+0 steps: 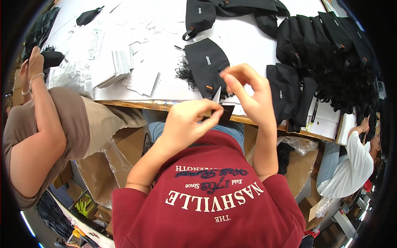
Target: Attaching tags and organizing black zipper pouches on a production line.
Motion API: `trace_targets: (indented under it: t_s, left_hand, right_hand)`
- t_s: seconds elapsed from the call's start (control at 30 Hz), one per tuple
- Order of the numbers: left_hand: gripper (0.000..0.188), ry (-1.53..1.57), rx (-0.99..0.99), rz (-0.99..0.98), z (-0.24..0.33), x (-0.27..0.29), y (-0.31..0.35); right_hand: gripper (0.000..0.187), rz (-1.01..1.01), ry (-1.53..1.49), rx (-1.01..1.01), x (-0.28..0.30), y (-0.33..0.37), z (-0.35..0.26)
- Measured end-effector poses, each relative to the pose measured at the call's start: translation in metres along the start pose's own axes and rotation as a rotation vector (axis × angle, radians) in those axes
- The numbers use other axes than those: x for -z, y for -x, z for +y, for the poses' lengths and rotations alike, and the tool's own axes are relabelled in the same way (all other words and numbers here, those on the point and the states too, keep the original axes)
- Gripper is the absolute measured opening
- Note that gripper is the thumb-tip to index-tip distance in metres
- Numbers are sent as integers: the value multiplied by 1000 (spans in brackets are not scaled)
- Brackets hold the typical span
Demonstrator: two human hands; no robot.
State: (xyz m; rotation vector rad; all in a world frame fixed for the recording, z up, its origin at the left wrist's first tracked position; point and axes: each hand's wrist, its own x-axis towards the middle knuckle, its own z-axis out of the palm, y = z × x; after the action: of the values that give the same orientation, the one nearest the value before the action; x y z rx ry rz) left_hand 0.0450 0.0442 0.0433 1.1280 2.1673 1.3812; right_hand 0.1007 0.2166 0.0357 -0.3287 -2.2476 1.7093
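Observation:
A black fabric pouch (pixel 206 64) with a small orange tab lies on the table before me, black cords bunched at its left side. My left hand (pixel 188 122) is closed in a pinch near the table's front edge. By its fingertips are a dark flat piece (pixel 226 114) and a pale pointed sliver (pixel 217 95); what exactly the fingers grip is unclear. Raised at the pouch's right edge, my right hand (pixel 253 91) has thumb and forefinger brought close together. Anything between them is too thin to make out.
Black pouches (pixel 306 39) lie in a row at right, their cords heaped. More pouches (pixel 282 89) sit nearer. A stack of white cards (pixel 120 66) and clear plastic bags (pixel 72 78) are at left. One co-worker (pixel 45 124) stands left, another (pixel 347 169) right. Cardboard boxes (pixel 97 173) stand below.

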Motion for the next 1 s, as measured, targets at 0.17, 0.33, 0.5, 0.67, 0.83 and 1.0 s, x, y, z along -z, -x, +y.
trace_targets:
  t_s: [0.17,0.33,0.5,0.67,0.83,1.0]
  left_hand:
    - [14,-180,-342,-24,-10,-19,7]
    - [16,-83,-359,-74,-15,-11,1]
    - [35,-336,-396,183,-24,12,-28]
    - [42,-590,-596,181,-34,18,-33]
    - [39,-635,-617,75,-31,19,-23]
    - [38,-578,-506,-117,-25,16,-14]
  right_hand:
    - [42,-40,767,336,-35,-35,44]
    - [20,3,699,0,-19,-32,37]
    - [11,132,455,17,12,-14,-7]
    - [10,30,230,-13,19,4,-35]
    - [10,54,139,10,19,13,-37]
    - [11,17,86,16,17,17,-33]
